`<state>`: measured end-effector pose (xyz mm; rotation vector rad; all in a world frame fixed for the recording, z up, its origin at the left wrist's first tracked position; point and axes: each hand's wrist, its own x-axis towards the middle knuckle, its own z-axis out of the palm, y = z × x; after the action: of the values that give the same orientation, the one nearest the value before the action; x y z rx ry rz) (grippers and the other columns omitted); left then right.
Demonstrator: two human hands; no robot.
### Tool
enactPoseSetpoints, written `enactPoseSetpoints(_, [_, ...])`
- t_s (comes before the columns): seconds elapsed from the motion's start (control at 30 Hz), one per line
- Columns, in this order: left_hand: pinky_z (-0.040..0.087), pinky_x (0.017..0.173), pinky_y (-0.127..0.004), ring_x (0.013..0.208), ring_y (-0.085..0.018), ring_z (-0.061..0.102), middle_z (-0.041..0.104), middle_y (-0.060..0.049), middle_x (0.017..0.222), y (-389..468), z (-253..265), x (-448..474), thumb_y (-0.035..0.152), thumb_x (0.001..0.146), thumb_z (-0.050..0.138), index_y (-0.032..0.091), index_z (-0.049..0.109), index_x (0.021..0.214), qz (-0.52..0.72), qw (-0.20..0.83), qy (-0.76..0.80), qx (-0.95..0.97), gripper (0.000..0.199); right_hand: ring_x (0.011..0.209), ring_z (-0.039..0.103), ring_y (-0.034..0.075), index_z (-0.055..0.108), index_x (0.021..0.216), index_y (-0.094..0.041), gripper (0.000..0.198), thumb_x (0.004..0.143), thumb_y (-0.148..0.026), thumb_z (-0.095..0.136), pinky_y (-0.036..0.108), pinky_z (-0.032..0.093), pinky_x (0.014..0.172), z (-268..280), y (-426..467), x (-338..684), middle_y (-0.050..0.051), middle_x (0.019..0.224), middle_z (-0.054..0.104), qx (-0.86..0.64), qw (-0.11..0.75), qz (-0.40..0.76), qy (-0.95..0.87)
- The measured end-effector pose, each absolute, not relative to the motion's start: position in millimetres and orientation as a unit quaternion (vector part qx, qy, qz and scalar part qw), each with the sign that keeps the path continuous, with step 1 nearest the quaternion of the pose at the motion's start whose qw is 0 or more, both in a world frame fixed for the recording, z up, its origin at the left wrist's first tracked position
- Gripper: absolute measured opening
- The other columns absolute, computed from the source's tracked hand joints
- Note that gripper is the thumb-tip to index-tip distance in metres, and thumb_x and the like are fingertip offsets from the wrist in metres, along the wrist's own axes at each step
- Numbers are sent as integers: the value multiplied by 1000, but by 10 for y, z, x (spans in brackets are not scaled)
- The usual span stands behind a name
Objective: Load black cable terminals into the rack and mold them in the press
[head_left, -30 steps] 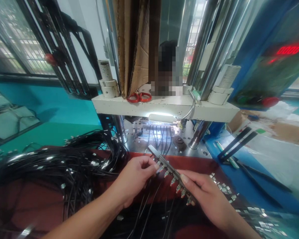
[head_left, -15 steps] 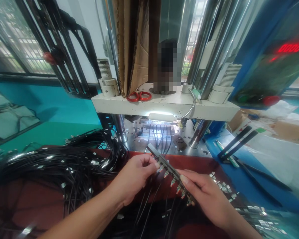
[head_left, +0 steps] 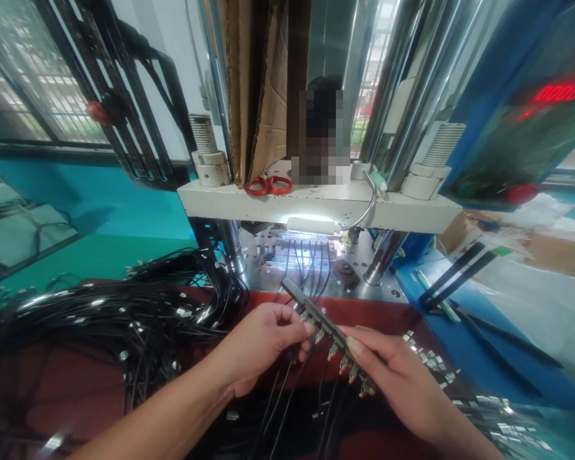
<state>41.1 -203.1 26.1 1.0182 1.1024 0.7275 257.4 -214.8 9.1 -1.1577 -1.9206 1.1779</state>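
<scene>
In the head view, the right hand [head_left: 402,380] is clamping the near end of a dark slotted bar [head_left: 323,326] that is slanting far-left over the red bench edge [head_left: 393,313], near centre. The left hand [head_left: 261,342] is pinching a connector [head_left: 310,327] on a black cable at the bar's left side, with a heap of black cables [head_left: 124,313] lying to the left.
</scene>
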Motion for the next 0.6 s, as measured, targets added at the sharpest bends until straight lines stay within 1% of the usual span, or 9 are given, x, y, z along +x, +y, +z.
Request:
enactPoseSetpoints(0.17, [39,62,-24,60,-10,53,62,0,67,-2006,250,413,33,78,64,14,58,68,320,674,489,451,22,102,61,23,59,127,-30,37,96,-40,43,37,46,93,106,-2149,2583,3,115,67,-429,288,441,-734])
enactPoseSetpoints(0.23, [39,62,-24,59,-10,52,61,1,65,-2015,258,408,33,78,64,14,58,67,323,671,488,456,23,106,59,25,59,127,-28,38,95,-41,42,39,45,95,92,-2150,2588,4,115,67,-442,286,433,-731])
enactPoseSetpoints(0.3, [39,59,-24,57,-10,51,61,1,64,-2033,267,407,35,77,66,15,59,70,312,673,493,454,22,112,55,27,60,127,-26,40,95,-42,43,42,41,100,77,-2155,2588,5,118,66,-459,288,424,-726])
enactPoseSetpoints(0.37, [38,57,-24,57,-11,53,62,0,65,-2050,270,412,35,75,67,15,62,73,283,693,488,449,21,113,55,28,60,126,-25,41,94,-43,43,44,40,101,79,-2163,2580,6,120,65,-464,296,421,-721])
enactPoseSetpoints(0.47, [40,57,-25,58,-13,56,63,-3,65,-2062,245,441,31,76,65,14,63,71,258,725,456,446,18,104,59,26,62,125,-26,39,95,-42,42,40,44,96,121,-2170,2555,5,115,67,-442,303,430,-726])
enactPoseSetpoints(0.6, [41,58,-26,55,-13,55,62,-3,63,-2065,187,495,28,76,62,13,63,67,273,724,446,450,17,93,61,22,64,121,-27,37,96,-40,40,35,48,88,160,-2169,2524,4,102,69,-417,293,447,-735])
